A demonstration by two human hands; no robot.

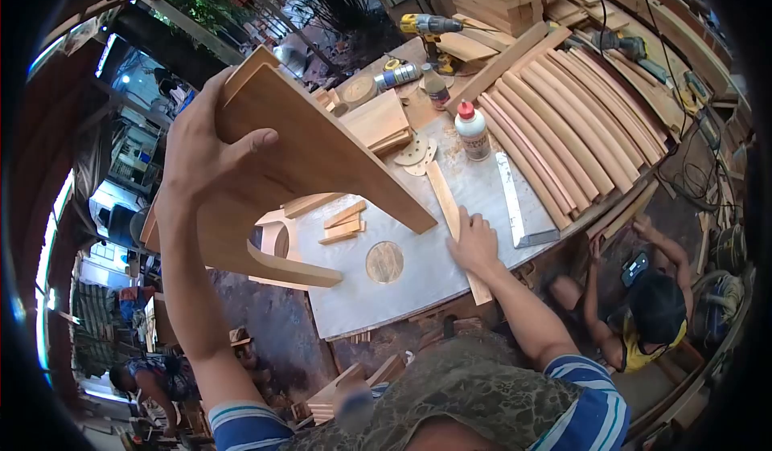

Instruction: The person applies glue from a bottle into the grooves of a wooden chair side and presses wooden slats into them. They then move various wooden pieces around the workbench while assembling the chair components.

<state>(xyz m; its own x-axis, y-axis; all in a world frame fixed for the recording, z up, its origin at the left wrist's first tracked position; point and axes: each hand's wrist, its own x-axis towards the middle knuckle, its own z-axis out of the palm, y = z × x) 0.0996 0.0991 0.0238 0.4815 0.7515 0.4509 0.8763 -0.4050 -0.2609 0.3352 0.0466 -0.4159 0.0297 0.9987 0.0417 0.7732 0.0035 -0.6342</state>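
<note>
A broad wooden panel [322, 145] with an arched cut-out stands tilted on the metal-topped bench [354, 314]. My left hand [213, 145] grips its upper edge, thumb on the face and fingers behind, partly hidden. My right hand [474, 246] is closed over a narrow wooden strip [443, 194] lying on the bench to the panel's right. Several small wood blocks [343, 226] and a round wooden disc [385, 262] show between the panel's legs. Perforated sanding discs [416, 153] and a red-capped white bottle [472, 133] sit beyond the strip.
Several curved wooden slats [563, 129] fill the bench's right side, beside a metal-edged bar [516, 202]. A yellow drill [430, 25], spray can [399, 75] and small bottle [435, 88] stand at the back. A person [655, 310] sits low on the right; another [157, 379] is at lower left.
</note>
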